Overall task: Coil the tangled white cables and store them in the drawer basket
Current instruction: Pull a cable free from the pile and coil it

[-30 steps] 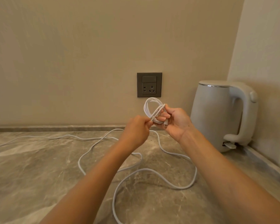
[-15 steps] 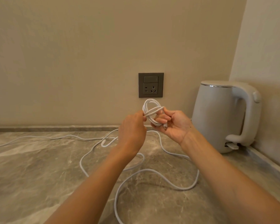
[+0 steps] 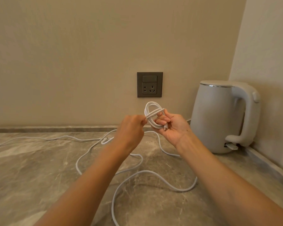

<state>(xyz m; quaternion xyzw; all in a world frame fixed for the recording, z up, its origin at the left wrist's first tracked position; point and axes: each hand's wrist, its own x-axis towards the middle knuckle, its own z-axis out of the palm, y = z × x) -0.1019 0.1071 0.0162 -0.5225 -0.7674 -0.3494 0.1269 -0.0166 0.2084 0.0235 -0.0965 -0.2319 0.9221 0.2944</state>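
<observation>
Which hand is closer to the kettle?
The right hand. It holds the coiled cable just left of the kettle, not touching it. The left hand pinches the same cable farther left, beyond the coil.

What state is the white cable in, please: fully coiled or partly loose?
Partly loose: the right hand holds a few cable loops; the rest sprawls over the countertop.

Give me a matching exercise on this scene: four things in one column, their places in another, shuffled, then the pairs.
1 small coil of white cable
2 loose white cable
3 pale grey electric kettle
4 dark grey wall socket

A set in the beige wall
B held in the right hand
C standing in the right corner
D sprawled over the marble counter

Pairs: 1-B, 2-D, 3-C, 4-A
</observation>
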